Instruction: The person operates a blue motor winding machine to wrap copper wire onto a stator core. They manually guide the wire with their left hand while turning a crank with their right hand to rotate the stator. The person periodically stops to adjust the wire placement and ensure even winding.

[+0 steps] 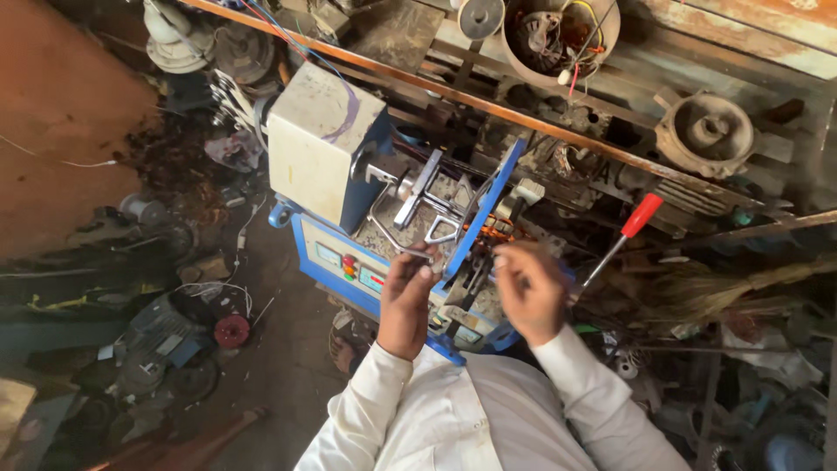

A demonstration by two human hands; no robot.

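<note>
A blue and cream coil winding machine (331,148) stands in front of me, with a metal winding former (427,196) on its shaft and copper wire (493,231) behind a blue upright plate (488,205). My left hand (408,296) pinches a thin bent metal rod or wire end near the former. My right hand (527,288) is raised beside the blue plate with fingers curled, seemingly pinching fine wire. A red-handled lever (641,215) sticks up to the right of the machine.
Old motors and parts (166,340) litter the floor at left. A bowl of wire scraps (558,35) and a motor end housing (704,131) lie on the wooden shelf behind. A broom (741,288) and more scrap sit at right.
</note>
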